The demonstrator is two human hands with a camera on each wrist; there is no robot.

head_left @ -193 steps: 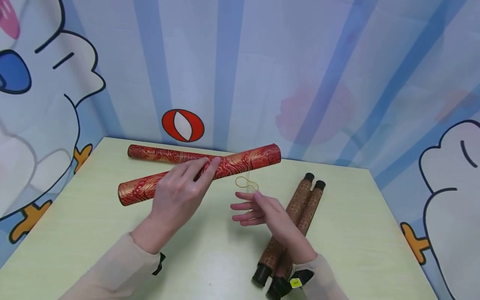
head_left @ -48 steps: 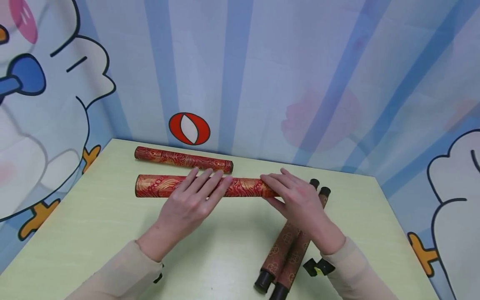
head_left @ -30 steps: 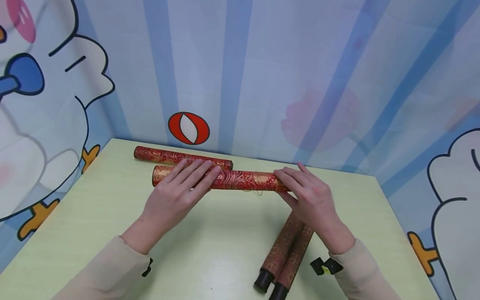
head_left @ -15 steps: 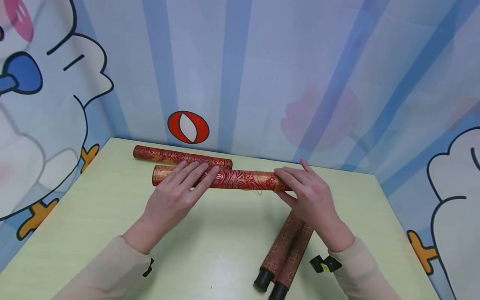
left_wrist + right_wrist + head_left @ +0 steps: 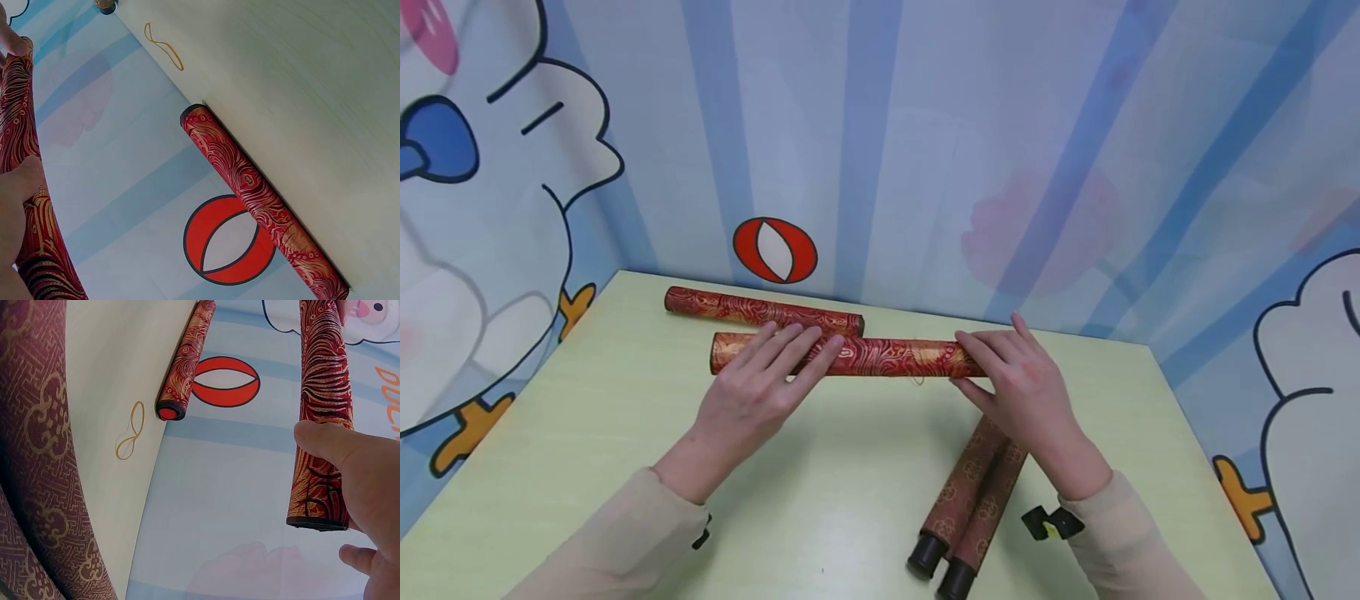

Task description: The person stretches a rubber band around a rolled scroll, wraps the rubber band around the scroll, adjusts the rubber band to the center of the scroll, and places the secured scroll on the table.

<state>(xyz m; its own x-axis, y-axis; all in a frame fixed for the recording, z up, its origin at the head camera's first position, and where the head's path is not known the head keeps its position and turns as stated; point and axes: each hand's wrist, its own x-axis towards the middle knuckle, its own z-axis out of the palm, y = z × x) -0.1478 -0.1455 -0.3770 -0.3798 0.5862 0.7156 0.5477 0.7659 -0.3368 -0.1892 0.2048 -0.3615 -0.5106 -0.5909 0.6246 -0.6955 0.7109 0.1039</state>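
Both hands hold a rolled-up scroll [image 5: 887, 358] with red-and-gold patterned fabric, level and raised above the table. My left hand [image 5: 760, 379] grips it left of the middle, fingers over the top; the left wrist view shows the thumb pressed on its near side. At the scroll's right end, my right hand [image 5: 1018, 383] pinches it between thumb and fingers; the dark rim [image 5: 317, 523] of that end shows in the right wrist view. A thin golden elastic loop [image 5: 133, 431] lies twisted on the table below, mostly hidden by the scroll in the head view.
A second red scroll [image 5: 722, 305] lies along the table's back edge, partly behind the held one. Two brown patterned scrolls [image 5: 966, 492] with black end knobs lie side by side under the right hand. A printed cartoon backdrop [image 5: 910, 167] rises behind the table [image 5: 820, 500].
Earlier the right hand was open beside the golden loop while the left hand held the scroll tilted. Since then the right hand has taken the scroll's right end, and the scroll is level.
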